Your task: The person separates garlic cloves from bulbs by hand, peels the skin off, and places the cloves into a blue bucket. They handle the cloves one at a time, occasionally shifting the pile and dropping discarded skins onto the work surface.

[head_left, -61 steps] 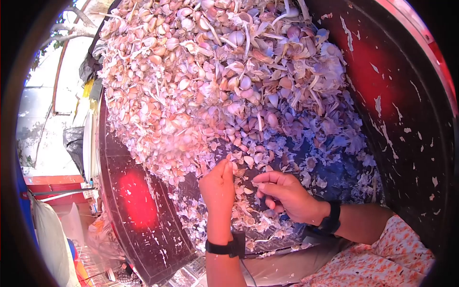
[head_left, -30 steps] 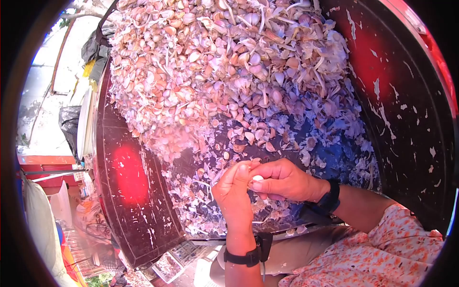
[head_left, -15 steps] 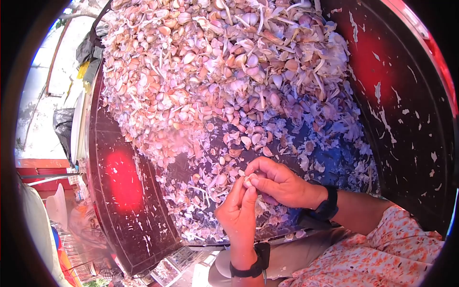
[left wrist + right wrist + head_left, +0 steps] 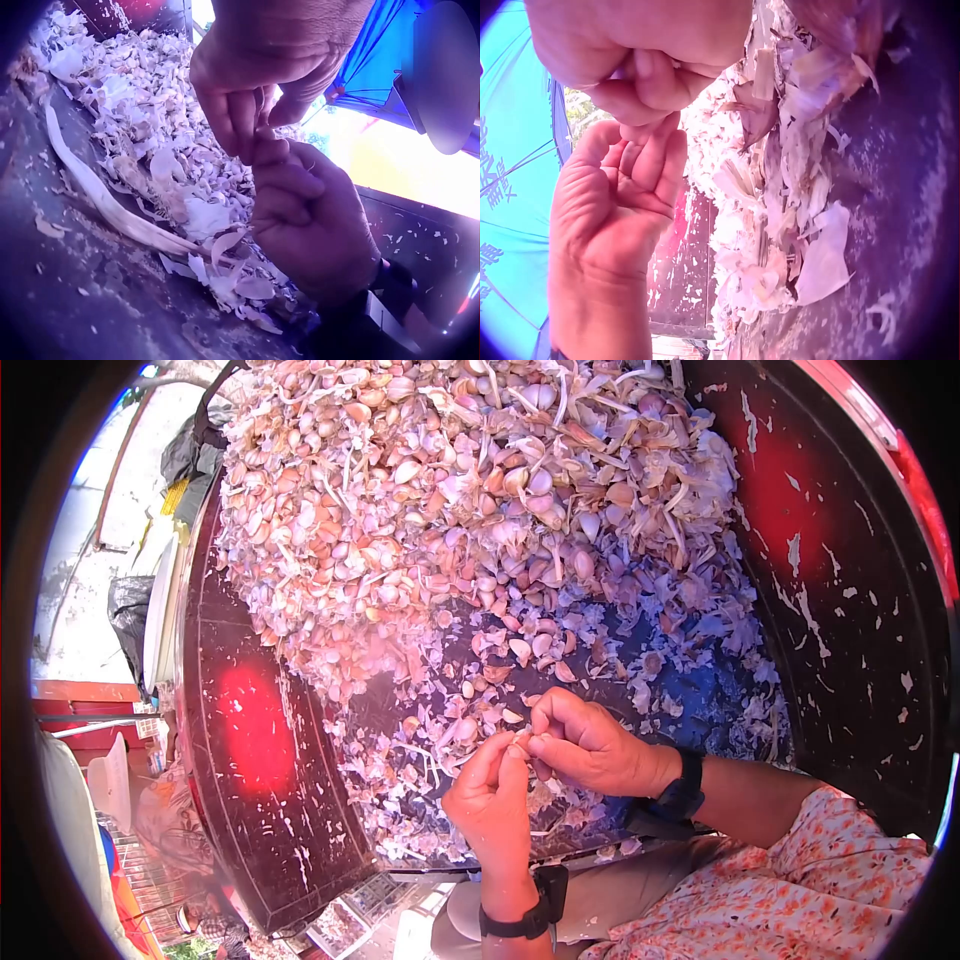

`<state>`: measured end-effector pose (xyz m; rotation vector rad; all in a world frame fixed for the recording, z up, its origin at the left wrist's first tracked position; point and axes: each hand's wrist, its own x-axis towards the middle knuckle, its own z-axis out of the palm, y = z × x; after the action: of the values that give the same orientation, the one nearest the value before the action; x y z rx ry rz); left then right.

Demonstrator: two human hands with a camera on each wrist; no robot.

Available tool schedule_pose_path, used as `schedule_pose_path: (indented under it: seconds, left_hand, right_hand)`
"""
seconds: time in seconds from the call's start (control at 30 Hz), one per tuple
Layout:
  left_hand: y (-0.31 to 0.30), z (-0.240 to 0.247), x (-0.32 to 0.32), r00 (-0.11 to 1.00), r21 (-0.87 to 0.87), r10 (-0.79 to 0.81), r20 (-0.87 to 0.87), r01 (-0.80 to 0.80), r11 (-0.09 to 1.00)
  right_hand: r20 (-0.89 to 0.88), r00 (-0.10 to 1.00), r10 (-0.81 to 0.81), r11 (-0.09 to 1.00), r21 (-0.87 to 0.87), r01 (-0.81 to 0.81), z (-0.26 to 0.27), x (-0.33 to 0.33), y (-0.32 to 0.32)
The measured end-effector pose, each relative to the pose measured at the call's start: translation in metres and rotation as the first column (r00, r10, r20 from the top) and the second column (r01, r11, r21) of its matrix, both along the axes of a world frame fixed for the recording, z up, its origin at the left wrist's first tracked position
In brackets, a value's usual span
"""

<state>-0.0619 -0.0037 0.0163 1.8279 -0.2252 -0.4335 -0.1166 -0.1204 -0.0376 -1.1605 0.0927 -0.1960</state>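
Observation:
In the head view my left hand (image 4: 490, 800) pinches a small pale garlic clove (image 4: 521, 739) between thumb and forefinger. From the right, my right hand (image 4: 605, 750) meets it, thumb and forefinger curled in a pinch at the same clove. Fingers hide most of the clove. The left wrist view has the left hand (image 4: 274, 45) above and the right hand (image 4: 315, 225) below, fingertips together. Seen from the right wrist, the left hand (image 4: 619, 202) has its palm turned to the camera, under the right hand (image 4: 645, 45). Loose garlic cloves (image 4: 520, 650) lie just beyond the hands.
A large heap of garlic cloves, skins and stalks (image 4: 420, 510) fills the far part of the dark surface. Dark, flaking side walls rise at left (image 4: 250, 760) and right (image 4: 850, 580). A dry garlic stalk (image 4: 112, 202) lies near the hands among papery skins (image 4: 825, 255).
The hands were apart two seconds ago and came together over the nearer skins. A white clove showed at the right fingers one second ago; since then both hands' fingertips work on it, shifting slightly.

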Motion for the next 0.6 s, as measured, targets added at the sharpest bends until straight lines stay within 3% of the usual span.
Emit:
schedule_pose_path:
  seconds: [0.07, 0.2, 0.27, 0.37, 0.6]
  left_hand:
    - [0.001, -0.002, 0.001, 1.000, -0.038, 0.015, 0.008, -0.014, 0.999]
    - [-0.001, -0.003, -0.005, 0.995, -0.059, -0.056, 0.079, 0.060, 0.996]
    - [-0.002, -0.001, -0.006, 0.998, -0.084, -0.049, 0.046, 0.053, 0.995]
    - [-0.003, -0.001, -0.007, 0.997, -0.012, -0.033, 0.067, 0.033, 0.999]
    - [-0.006, -0.003, -0.005, 0.993, 0.095, -0.071, 0.096, 0.062, 0.994]
  right_hand:
    - [0.043, 0.999, 0.032, 0.959, 0.281, -0.042, 0.008, -0.002, -0.001]
    - [0.016, 1.000, -0.020, 0.954, 0.299, 0.015, 0.010, 0.001, 0.000]
    - [0.001, 0.998, 0.064, 0.988, 0.140, -0.063, 0.004, 0.003, -0.002]
    - [0.026, 0.993, 0.115, 0.957, 0.266, -0.118, 0.002, 0.004, -0.001]
    - [-0.033, 0.999, 0.018, 0.977, 0.213, -0.010, 0.001, 0.003, 0.001]
